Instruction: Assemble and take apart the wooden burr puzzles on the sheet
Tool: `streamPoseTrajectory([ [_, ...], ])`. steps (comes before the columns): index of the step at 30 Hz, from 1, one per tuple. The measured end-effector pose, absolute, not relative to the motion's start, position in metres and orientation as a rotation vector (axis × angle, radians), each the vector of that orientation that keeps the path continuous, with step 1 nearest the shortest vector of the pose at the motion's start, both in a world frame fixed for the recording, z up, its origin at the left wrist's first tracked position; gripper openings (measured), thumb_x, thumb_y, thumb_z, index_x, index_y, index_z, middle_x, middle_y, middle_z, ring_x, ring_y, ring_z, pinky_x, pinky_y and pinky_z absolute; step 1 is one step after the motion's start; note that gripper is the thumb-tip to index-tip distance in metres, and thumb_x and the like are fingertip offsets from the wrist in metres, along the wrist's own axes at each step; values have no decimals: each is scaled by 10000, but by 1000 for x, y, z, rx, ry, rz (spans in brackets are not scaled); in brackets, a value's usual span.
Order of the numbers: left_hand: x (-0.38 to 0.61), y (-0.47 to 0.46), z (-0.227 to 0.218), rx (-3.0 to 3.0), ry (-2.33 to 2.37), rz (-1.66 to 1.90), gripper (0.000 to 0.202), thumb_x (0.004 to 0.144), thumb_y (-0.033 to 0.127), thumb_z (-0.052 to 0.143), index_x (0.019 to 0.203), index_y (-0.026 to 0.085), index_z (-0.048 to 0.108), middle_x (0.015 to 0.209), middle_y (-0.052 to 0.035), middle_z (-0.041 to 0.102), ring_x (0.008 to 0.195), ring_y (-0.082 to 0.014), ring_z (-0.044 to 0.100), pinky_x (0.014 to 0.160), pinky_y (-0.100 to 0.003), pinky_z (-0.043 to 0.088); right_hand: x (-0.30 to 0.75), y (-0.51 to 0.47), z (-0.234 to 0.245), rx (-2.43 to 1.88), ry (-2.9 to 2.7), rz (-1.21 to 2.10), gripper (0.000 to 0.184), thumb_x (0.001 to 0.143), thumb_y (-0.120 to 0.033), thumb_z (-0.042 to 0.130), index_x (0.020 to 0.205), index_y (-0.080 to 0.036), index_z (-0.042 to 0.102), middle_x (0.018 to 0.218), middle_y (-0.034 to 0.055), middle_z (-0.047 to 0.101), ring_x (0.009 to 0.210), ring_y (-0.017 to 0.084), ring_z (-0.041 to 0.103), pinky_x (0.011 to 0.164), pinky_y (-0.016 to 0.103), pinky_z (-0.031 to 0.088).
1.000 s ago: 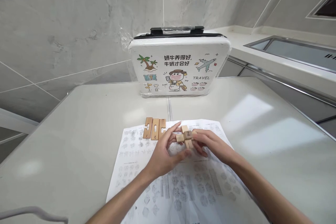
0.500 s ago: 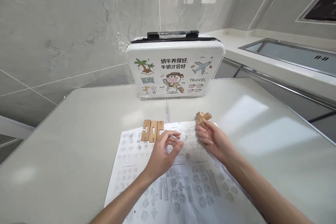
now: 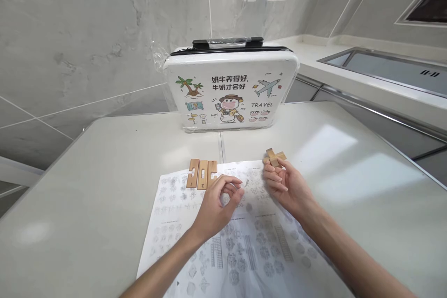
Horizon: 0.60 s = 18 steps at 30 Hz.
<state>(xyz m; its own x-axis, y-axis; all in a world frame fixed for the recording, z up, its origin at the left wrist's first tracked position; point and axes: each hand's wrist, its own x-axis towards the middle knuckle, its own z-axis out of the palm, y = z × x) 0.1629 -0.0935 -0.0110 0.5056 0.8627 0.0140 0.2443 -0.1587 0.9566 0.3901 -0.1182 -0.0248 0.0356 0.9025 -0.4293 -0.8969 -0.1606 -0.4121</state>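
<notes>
My right hand (image 3: 284,186) rests near the top right corner of a printed instruction sheet (image 3: 240,233), its fingertips closed on a small crossed wooden puzzle assembly (image 3: 274,156) that sits on the table. My left hand (image 3: 216,205) hovers over the sheet with its fingers loosely curled and nothing in them. Just beyond its fingertips, three notched wooden puzzle bars (image 3: 201,173) lie side by side at the sheet's top left edge.
A white cartoon-printed carry case (image 3: 230,86) wrapped in plastic stands upright at the back of the pale table (image 3: 104,186). A marble wall rises behind it. To the right runs a counter with a steel-rimmed sink (image 3: 394,67).
One second ago both hands held the crossed wooden assembly over the sheet. My right hand has carried it right and away to the table; my left hand has let go and drawn back.
</notes>
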Motion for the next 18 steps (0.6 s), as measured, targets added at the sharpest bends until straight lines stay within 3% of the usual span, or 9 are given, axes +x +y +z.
streamPoseTrajectory([
  [4, 163, -93, -12, 1698, 929, 725, 254, 1014, 465, 655, 1103, 233, 713, 1008, -61, 721, 902, -202, 696, 866, -372, 602, 383, -118, -21, -793, -139, 1577, 260, 915, -369, 744, 842, -228, 538, 689, -53, 422, 464, 77, 311, 299, 128, 331],
  [8, 163, -94, -12, 1693, 883, 712, 232, 1032, 442, 629, 1085, 230, 708, 920, -37, 712, 850, -189, 688, 830, -352, 591, 368, -123, -12, -931, -296, 1632, 283, 875, -338, 785, 794, -209, 547, 660, -67, 412, 476, 69, 266, 339, 153, 266],
  [12, 160, -92, -8, 1772, 869, 757, 203, 1047, 400, 603, 1031, 229, 710, 894, -29, 724, 830, -185, 690, 806, -344, 580, 355, -130, -6, -1107, -607, 1604, 362, 922, -435, 756, 764, -211, 520, 642, -62, 454, 511, 80, 338, 425, 188, 291],
  [16, 146, -72, -4, 2140, 942, 949, 125, 1023, 343, 644, 1039, 238, 709, 1057, -58, 742, 1048, -239, 673, 976, -419, 546, 351, -133, -6, -1207, -792, 1527, 346, 922, -502, 753, 860, -228, 552, 628, -74, 482, 518, 100, 390, 452, 211, 290],
  [18, 134, -56, -3, 2362, 941, 929, 264, 956, 383, 753, 1173, 245, 693, 1249, -90, 713, 1283, -304, 586, 1124, -498, 476, 351, -133, -7, -1219, -848, 1501, 350, 931, -524, 736, 874, -229, 557, 607, -78, 477, 521, 108, 398, 464, 219, 303],
])
